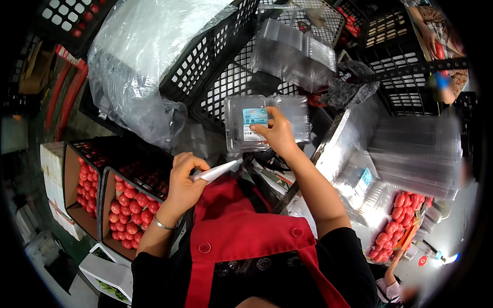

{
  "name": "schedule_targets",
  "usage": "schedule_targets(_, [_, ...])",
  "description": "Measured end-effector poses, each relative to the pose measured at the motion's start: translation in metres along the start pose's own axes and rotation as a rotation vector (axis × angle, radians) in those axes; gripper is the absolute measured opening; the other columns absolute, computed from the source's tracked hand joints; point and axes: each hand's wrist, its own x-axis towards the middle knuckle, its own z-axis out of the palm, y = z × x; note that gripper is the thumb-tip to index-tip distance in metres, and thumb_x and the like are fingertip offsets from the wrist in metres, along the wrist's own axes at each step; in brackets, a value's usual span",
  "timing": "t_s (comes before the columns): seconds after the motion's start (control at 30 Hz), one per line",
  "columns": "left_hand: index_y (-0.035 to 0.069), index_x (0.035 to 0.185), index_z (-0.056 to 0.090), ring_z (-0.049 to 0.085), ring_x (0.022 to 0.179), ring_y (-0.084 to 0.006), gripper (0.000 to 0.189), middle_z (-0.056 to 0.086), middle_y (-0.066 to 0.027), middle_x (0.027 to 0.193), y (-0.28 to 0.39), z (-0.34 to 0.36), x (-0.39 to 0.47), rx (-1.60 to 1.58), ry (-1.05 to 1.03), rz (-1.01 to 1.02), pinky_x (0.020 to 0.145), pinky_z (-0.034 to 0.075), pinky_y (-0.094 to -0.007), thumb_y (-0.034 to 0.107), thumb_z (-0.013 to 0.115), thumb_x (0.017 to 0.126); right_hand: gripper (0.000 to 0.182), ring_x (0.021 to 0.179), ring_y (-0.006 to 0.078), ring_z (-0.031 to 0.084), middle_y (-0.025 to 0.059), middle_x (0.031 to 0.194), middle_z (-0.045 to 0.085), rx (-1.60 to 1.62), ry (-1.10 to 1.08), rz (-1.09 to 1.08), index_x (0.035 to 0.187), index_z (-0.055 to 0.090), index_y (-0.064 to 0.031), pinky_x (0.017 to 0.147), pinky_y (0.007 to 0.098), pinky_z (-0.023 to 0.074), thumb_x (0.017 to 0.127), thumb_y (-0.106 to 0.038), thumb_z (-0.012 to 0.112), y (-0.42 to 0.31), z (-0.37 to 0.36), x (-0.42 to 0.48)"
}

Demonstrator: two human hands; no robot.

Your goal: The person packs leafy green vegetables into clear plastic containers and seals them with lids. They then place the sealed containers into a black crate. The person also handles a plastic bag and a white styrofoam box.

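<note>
My right hand (279, 131) has its thumb and fingers on a blue-and-white printed label (254, 133). The label lies against the lid of a clear plastic clamshell box (235, 115); whether the fingers grip it or only press it is unclear. Beside that box, more clear plastic packaging (294, 115) extends to the right, partly behind my hand. Lower and to the left, my left hand (186, 183) pinches a folded piece of white paper (215, 171), its pointed end towards the box. A metal bangle circles my left wrist.
Black plastic crates (215, 46) stand ahead, one bearing a large clear plastic bag (134, 57). Tomatoes (133, 208) fill crates at left. Stacked clear boxes (416, 154) and more tomatoes (396, 227) occupy the metal table (327, 154) at right. Other people's arms (427, 38) appear at the right.
</note>
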Motion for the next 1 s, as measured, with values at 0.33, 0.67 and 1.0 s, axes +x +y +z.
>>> schedule_targets(0.33, [0.004,0.077,0.057,0.057,0.078,-0.0325,0.009,0.060,-0.0102,0.078,-0.002,0.002,0.013,-0.024,-0.022,0.061,0.092,0.043,-0.0434,0.001,0.061,0.070,0.092,0.075,0.0330,0.067,0.0209,0.084,0.065,-0.801,0.101,-0.007,0.136,0.033,0.0001,0.063,0.0402,0.0536,0.065,-0.032,0.083,0.028,0.048,0.040])
schedule_targets(0.67, [0.003,0.074,0.045,0.051,0.067,-0.0193,0.022,0.053,-0.0092,0.077,0.027,0.004,-0.006,-0.149,0.055,0.136,0.063,0.041,-0.0273,-0.009,0.064,0.069,0.116,0.108,0.0412,0.044,0.0280,0.120,0.039,-0.806,0.266,0.332,0.147,0.016,-0.0077,0.093,0.0456,0.0389,0.058,-0.044,0.082,0.028,-0.035,0.003])
schedule_targets(1.0, [0.003,0.073,0.049,0.056,0.071,-0.0162,0.020,0.060,-0.0070,0.080,0.083,-0.017,-0.031,-0.103,0.175,0.352,0.066,0.044,-0.0259,-0.008,0.066,0.070,0.077,0.099,0.0373,0.051,0.0211,0.103,0.054,-0.714,0.627,-0.053,0.130,0.049,-0.0113,0.080,0.0456,0.0454,0.064,-0.038,0.079,0.028,-0.055,-0.029])
